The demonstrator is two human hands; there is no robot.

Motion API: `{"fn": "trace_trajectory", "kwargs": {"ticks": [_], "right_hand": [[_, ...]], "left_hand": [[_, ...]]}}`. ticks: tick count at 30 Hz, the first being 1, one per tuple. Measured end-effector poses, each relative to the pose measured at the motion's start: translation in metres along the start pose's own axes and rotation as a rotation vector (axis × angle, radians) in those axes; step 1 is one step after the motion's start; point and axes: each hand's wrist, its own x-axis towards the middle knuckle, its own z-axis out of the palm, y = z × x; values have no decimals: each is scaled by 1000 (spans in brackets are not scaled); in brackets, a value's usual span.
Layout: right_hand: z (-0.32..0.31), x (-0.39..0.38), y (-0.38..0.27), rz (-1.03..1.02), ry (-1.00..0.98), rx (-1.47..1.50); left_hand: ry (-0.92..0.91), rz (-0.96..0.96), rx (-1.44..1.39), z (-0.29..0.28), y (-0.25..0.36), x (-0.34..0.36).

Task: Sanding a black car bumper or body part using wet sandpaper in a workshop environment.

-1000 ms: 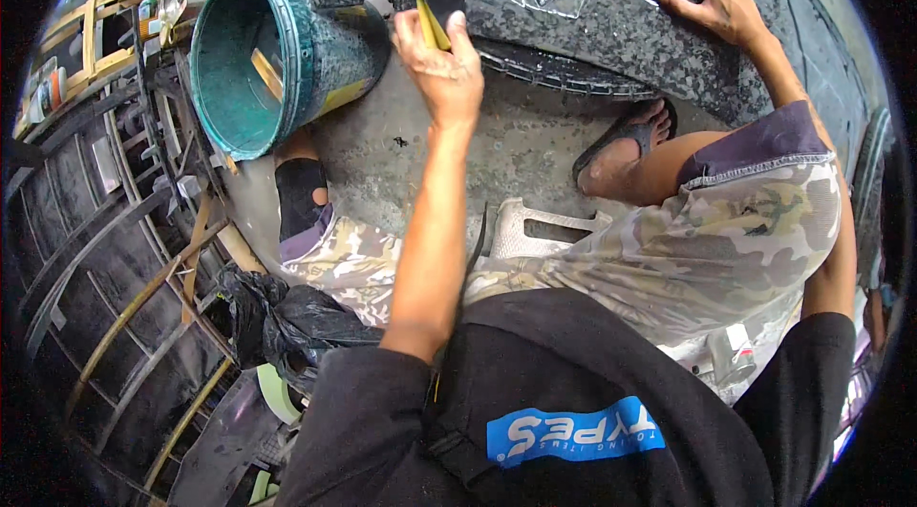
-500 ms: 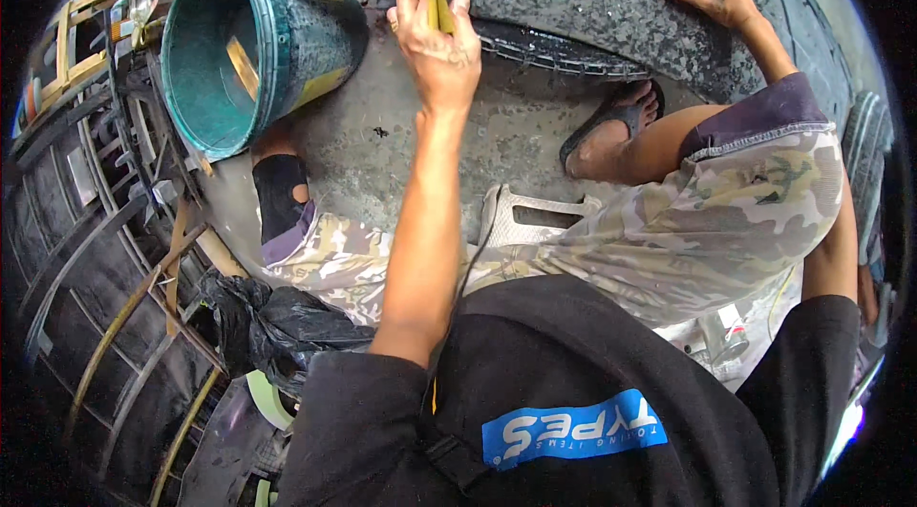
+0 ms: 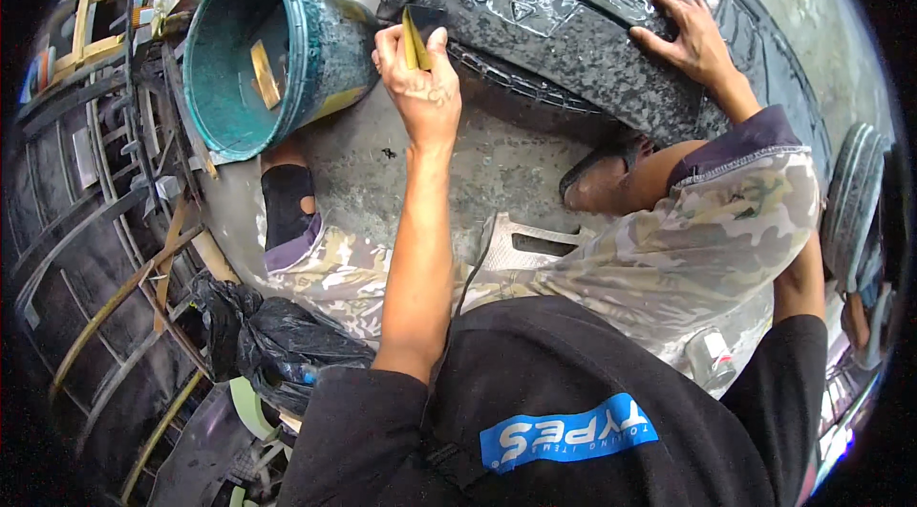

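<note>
Pinches yellow-backed sandpaper, folded likely for stiffness, in the left hand, beside the mottled black plastic panel; rests the right hand, spread and grasping nothing, on it, probably for steadiness.

Teal bucket on grey floor

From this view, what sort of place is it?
Likely a workshop or repair yard, judging by the large black moulded panel, the green bucket and the stained concrete floor.
</note>
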Motion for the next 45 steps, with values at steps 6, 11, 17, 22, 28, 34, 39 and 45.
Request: {"fn": "trace_trajectory", "kwargs": {"ticks": [6,11,17,22,28,34,39,45], "right_hand": [[-1,-2,-2,28,-19,-45],[-2,-5,-4,43,-8,-37],[-10,-5,-16,91,-48,38],[0,-3,1,-10,55,-36],[4,-1,2,44,50,13],[-1,5,-6,114,-80,32],[4,6,9,-30,86,-62],[6,2,1,44,37,11]], "left_hand": [[-49,-7,77,10,-12,12],[-137,18,62,-1,-14,14],[-109,134,132,-1,-3,-10],[-177,68,144,4,-12,22],[-244,124,147,4,-14,8],[-114,113,126,18,-15,-13],[-165,164,188,19,-24,24],[-196,128,159,16,-10,-8]]}}
